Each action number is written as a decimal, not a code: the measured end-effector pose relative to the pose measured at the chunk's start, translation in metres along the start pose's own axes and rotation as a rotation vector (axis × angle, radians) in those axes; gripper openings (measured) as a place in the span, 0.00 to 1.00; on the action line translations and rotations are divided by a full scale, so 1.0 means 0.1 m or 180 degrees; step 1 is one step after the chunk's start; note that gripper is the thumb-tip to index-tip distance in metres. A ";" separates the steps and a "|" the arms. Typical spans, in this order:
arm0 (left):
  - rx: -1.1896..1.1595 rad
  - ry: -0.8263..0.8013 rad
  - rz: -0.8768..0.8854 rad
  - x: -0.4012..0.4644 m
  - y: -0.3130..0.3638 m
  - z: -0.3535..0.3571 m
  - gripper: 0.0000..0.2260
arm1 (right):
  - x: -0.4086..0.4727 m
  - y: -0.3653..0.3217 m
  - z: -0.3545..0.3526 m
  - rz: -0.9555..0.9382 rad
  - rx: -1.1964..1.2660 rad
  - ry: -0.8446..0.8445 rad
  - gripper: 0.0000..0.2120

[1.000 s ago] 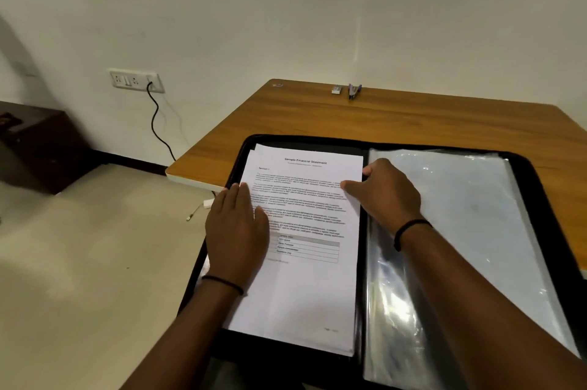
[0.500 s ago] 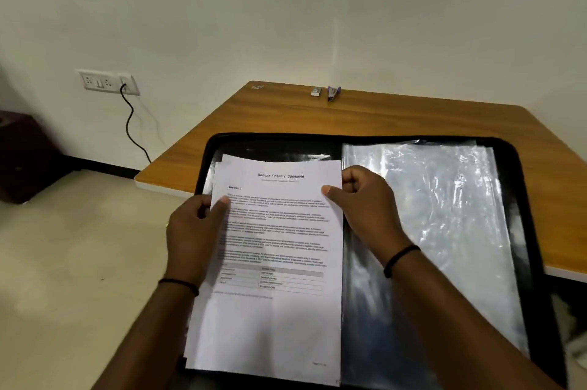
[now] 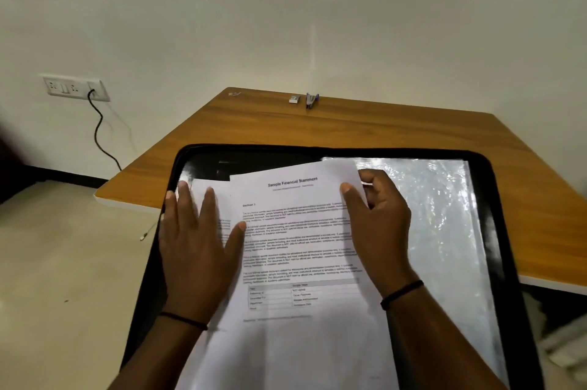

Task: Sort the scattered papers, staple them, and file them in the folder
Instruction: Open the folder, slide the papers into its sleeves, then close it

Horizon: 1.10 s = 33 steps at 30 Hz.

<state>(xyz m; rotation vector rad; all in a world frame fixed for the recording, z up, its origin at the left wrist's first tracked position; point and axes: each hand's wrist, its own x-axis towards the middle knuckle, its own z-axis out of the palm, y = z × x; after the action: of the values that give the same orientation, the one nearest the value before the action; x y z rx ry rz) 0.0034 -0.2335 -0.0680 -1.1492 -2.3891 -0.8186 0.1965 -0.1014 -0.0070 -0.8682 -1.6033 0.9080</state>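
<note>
A black folder lies open on the wooden table, its right half filled with clear plastic sleeves. On its left half lies a stack of printed papers. My right hand pinches the top sheet, headed "Sample Financial Statement", at its upper right edge and holds it skewed to the right over the stack. My left hand lies flat, fingers spread, on the lower papers to the left. A purple stapler stands at the table's far edge, out of reach of both hands.
A small white staple box sits beside the stapler. A wall socket with a black cable is at the left. The table's left edge drops off to pale floor. White papers lie low at the right.
My right hand has drawn the top sheet rightward and tilted it off the stack. My left hand has let go of the sheet's edge and flattened onto the papers beneath.
</note>
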 end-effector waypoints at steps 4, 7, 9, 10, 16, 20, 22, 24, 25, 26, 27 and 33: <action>-0.0263 -0.0011 0.0310 -0.13 0.22 0.02 0.33 | -0.03 0.11 -0.14 0.0663 0.0603 -0.0179 0.05; -0.0785 -0.0336 0.0080 -0.16 0.39 0.07 0.39 | -0.04 0.15 -0.21 0.1040 0.1401 -0.0233 0.07; -0.1666 -0.0383 -0.0564 -0.11 0.48 0.00 0.44 | 0.00 0.13 -0.27 0.1128 0.1676 -0.0303 0.08; -0.2121 -0.0349 -0.0821 -0.05 0.53 -0.06 0.46 | 0.04 0.11 -0.32 0.1138 0.1773 -0.0358 0.09; -0.4083 -0.1179 -0.1330 0.21 0.61 -0.32 0.27 | 0.27 -0.04 -0.50 0.1216 0.2436 -0.0658 0.15; -0.4373 -0.1776 -0.1493 0.24 0.61 -0.32 0.15 | 0.32 -0.03 -0.55 0.1228 0.2539 -0.0700 0.16; -0.4429 -0.1654 -0.1551 0.32 0.62 -0.32 0.12 | 0.28 0.00 -0.60 0.1250 0.2474 -0.0896 0.17; -0.4497 -0.1563 -0.1479 0.46 0.63 -0.34 0.16 | 0.22 0.03 -0.65 0.1315 0.2205 -0.1293 0.17; -0.4507 -0.1576 -0.1376 0.54 0.66 -0.36 0.18 | 0.20 0.06 -0.67 0.1324 0.1996 -0.1458 0.17; -0.4489 -0.1623 -0.1244 0.62 0.70 -0.38 0.19 | 0.19 0.08 -0.69 0.1295 0.1787 -0.1566 0.16; -0.4461 -0.1696 -0.1109 0.71 0.76 -0.40 0.18 | 0.20 0.08 -0.70 0.1255 0.1641 -0.1607 0.17; -0.4590 -0.2245 -0.0774 1.24 1.21 -0.43 0.18 | 0.43 -0.04 -0.80 0.0887 0.1862 -0.1291 0.21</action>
<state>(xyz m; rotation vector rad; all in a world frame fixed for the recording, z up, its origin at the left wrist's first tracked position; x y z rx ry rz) 0.0281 -0.1278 0.0741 -1.7834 -2.2334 -2.8583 0.2669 -0.0548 0.0275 -0.5121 -1.4326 1.7317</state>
